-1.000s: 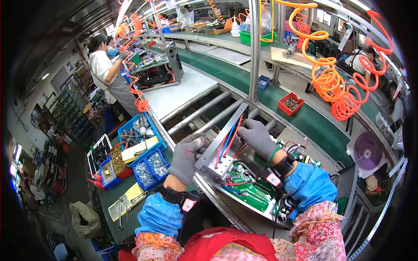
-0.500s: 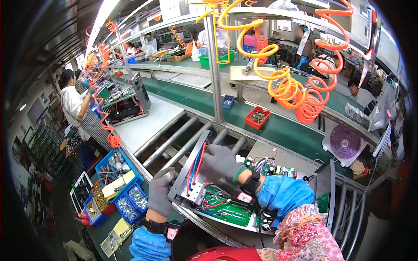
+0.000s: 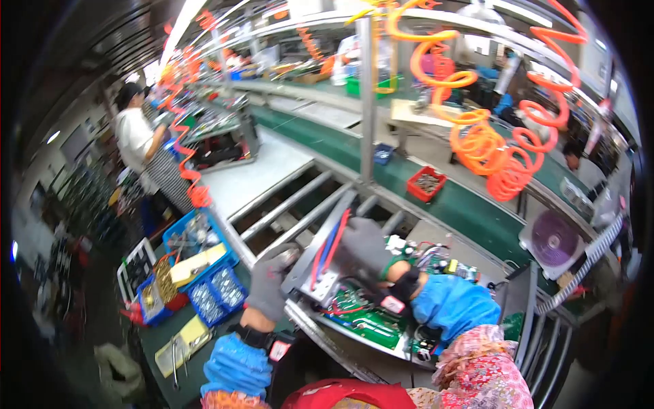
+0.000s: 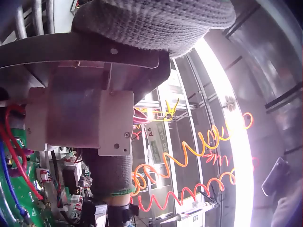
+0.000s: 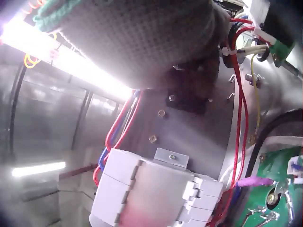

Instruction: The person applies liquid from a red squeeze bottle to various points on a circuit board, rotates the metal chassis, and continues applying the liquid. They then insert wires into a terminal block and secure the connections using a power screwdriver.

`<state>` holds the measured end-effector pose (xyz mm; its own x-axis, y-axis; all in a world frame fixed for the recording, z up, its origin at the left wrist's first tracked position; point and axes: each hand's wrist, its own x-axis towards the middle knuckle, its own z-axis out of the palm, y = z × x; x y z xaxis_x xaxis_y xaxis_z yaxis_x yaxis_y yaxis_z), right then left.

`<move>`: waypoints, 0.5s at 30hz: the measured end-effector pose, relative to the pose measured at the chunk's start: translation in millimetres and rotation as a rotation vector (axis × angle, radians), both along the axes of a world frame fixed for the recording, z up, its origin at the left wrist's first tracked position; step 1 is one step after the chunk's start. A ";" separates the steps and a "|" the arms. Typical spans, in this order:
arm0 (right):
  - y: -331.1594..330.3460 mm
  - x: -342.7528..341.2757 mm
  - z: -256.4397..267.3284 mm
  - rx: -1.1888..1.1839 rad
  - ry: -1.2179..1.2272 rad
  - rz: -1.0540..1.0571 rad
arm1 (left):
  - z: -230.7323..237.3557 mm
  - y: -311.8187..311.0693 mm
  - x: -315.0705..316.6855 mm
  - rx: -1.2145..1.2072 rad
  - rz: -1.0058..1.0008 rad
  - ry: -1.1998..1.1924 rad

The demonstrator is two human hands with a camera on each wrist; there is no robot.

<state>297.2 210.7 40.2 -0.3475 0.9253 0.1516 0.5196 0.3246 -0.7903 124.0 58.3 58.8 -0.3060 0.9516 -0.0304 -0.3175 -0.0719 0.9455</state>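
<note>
A grey metal panel stands tilted at the left end of an open chassis with a green circuit board. My gloved left hand grips its left edge; in the left wrist view the fingers curl over that edge. A white block is fixed to the panel's inner face. Red and blue wires run along the panel. My gloved right hand is blurred at the panel's inner side. In the right wrist view it lies over the panel near small screws, its fingertips hidden, so I cannot tell their grasp.
Metal rollers lie beyond the chassis. Blue bins of small hardware and a yellow pad with wrenches sit at left. A red bin stands on the green belt. Coiled orange hoses hang at right. A person stands far left.
The head view swung right, then partly back left. Both hands stay at the metal panel; the right hand has shifted lower along its inner side.
</note>
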 end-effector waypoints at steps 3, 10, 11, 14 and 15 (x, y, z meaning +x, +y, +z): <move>-1.1 2.7 -6.4 0.281 0.011 0.034 | -4.9 -0.6 1.9 0.009 0.009 -0.074; -9.3 5.6 1.9 -0.196 0.436 0.228 | -97.4 -15.5 -51.7 -0.070 0.211 -0.491; -14.2 6.3 8.0 -0.207 0.443 0.244 | -139.4 -26.0 -81.5 -0.122 0.266 -0.522; -10.1 5.4 5.0 -0.175 0.390 0.230 | -186.8 -76.8 -138.6 -0.393 0.503 -0.240; -8.5 5.6 4.0 -0.176 0.379 0.229 | -200.9 -88.5 -158.1 -0.504 0.582 -0.158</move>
<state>302.8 202.2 44.3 -0.4955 0.8547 0.1550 0.1147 0.2413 -0.9636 -34.1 -30.2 -142.1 -0.7070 0.4995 -0.5006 -0.4939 0.1578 0.8551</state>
